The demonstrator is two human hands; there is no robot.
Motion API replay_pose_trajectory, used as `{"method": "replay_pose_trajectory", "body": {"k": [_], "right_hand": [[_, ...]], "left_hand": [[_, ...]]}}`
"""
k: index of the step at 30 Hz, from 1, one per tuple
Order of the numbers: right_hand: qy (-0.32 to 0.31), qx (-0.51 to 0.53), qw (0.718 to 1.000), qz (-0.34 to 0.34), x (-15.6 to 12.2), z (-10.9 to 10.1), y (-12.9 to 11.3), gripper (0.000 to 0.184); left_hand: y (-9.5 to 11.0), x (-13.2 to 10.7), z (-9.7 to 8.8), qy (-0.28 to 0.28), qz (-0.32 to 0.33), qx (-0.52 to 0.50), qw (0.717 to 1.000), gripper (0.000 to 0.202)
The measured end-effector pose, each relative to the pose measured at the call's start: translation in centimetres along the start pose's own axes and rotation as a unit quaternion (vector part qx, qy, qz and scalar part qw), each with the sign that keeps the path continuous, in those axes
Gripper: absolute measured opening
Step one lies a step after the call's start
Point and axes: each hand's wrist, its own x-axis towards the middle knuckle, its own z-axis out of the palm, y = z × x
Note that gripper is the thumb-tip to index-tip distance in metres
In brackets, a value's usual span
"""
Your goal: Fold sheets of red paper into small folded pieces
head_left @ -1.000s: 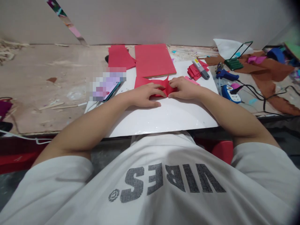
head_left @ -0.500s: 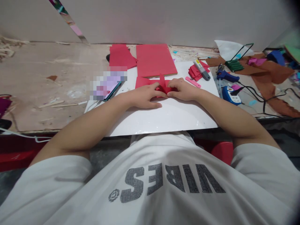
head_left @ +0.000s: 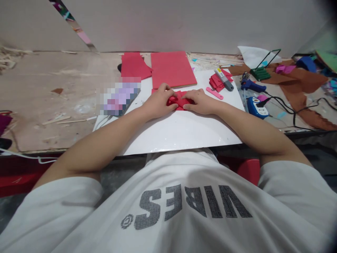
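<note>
Fingertips [head_left: 173,106] of the left hand [head_left: 157,102] and of the right hand [head_left: 202,102] close in on a folded red paper [head_left: 180,102] near the center of the frame, each hand curled narrowly with thumb and fingers gripping it. Beneath them spreads a white board [head_left: 184,131]. Just above the hands lies a thick red paper stack [head_left: 172,68], with loose red sheets [head_left: 133,66] to its left. Left of the hands rests a phone [head_left: 121,98], pixelated over much of its surface. To the right are a pink strip-shaped tool [head_left: 215,93] and a gray utility knife [head_left: 224,80] on small red paper pieces [head_left: 216,83]. Toward the right edge sit a blue glue gun [head_left: 253,85], a blue-and-white power socket [head_left: 258,108] and crumpled brown paper [head_left: 297,82].
</note>
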Motion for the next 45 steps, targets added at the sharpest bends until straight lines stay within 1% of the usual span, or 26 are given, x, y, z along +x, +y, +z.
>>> {"method": "replay_pose_trajectory", "body": {"k": [2,3,6,10,14,20,23,27,31,35,38,39,40,41,42,43,45], "right_hand": [[0.003,-0.014,1.0,0.012,0.0,0.1,0.0,0.033],[0.005,-0.022,1.0,0.02,0.1,0.1,0.0,0.032],[0.014,-0.048,0.998,0.044,0.3,0.3,0.1,0.03],[0.023,-0.086,0.994,0.064,0.5,0.6,0.5,0.035],[0.042,-0.089,0.992,0.076,0.5,0.7,1.0,0.038],[0.053,-0.094,0.99,0.093,0.5,0.5,1.7,0.037],[0.053,-0.096,0.989,0.099,0.6,0.6,1.9,0.037],[0.058,-0.102,0.989,0.091,0.7,0.8,2.3,0.041],[0.054,-0.113,0.988,0.093,0.6,1.0,2.5,0.049],[0.061,-0.118,0.987,0.088,0.6,1.2,2.8,0.053],[0.066,-0.118,0.988,0.081,0.6,1.4,2.8,0.052],[0.064,-0.118,0.988,0.082,0.6,1.5,2.7,0.049],[0.061,-0.12,0.987,0.084,0.6,1.5,2.6,0.045],[0.057,-0.123,0.987,0.088,0.6,1.5,2.4,0.041],[0.053,-0.126,0.986,0.091,0.6,1.5,2.2,0.038],[0.049,-0.13,0.986,0.095,0.6,1.5,2.0,0.036],[0.048,-0.135,0.984,0.101,0.6,1.5,1.7,0.033]], "left_hand": [[0.0,0.1,0.0,-0.013,0.006,0.014,1.0,0.027],[0.0,0.1,0.0,-0.019,0.009,0.014,1.0,0.025],[0.2,0.3,-0.2,-0.032,0.012,0.004,0.999,0.027],[0.3,0.6,-0.2,-0.03,0.001,-0.019,0.999,0.029],[0.3,1.1,0.1,-0.02,-0.021,-0.032,0.999,0.027],[0.4,2.0,0.4,-0.036,-0.042,-0.025,0.998,0.028],[0.4,2.2,0.5,-0.036,-0.054,-0.013,0.998,0.023],[0.6,2.0,0.8,-0.028,-0.065,0.02,0.997,0.022],[1.3,1.5,0.7,-0.016,-0.047,0.072,0.996,0.019],[2.8,0.6,0.1,-0.01,-0.004,0.112,0.994,0.033],[4.7,-0.8,0.1,-0.038,0.082,0.122,0.988,0.044],[5.4,-1.5,0.2,-0.069,0.119,0.125,0.983,0.048],[6.1,-2.1,0.3,-0.104,0.143,0.122,0.977,0.059],[6.6,-2.7,0.4,-0.138,0.151,0.121,0.971,0.075],[7.0,-3.3,0.6,-0.171,0.149,0.123,0.966,0.089],[7.3,-3.7,0.7,-0.197,0.143,0.127,0.962,0.098],[7.5,-4.2,0.7,-0.234,0.13,0.136,0.954,0.106]]}}
